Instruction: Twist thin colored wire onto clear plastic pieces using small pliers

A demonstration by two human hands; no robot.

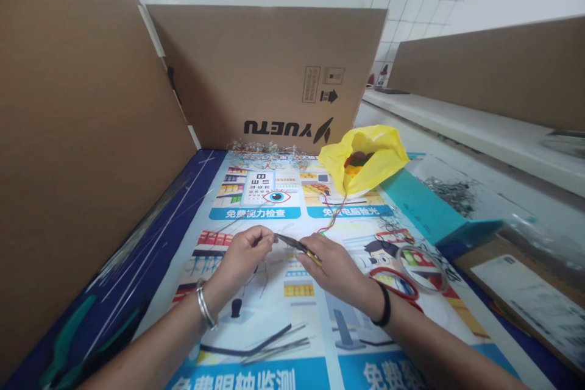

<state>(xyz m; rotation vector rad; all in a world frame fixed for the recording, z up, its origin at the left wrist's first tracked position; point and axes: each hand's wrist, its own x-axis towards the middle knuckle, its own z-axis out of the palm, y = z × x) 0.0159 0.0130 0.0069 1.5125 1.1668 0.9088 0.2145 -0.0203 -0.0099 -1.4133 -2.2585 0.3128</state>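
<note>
My right hand (pixel 331 264) is wrapped round a pair of long-nosed pliers (pixel 292 243) with yellow on the handle. The dark jaws point left and meet the fingertips of my left hand (pixel 249 256). Those fingers are pinched together on something too small to make out at the jaw tips. Thin wire (pixel 261 283) hangs down just below the left hand. Short, straight metal wires (pixel 278 344) lie on the printed sheet (pixel 256 317) nearer to me.
A yellow bag (pixel 384 161) holds coloured thread, with strands trailing toward my right hand. Red-handled scissors (pixel 395 274) and a tape roll (pixel 423 268) lie to the right. Green-handled pliers (pixel 73 338) and long wires (pixel 137 225) are left. Cardboard walls (pixel 260 73) stand behind and left.
</note>
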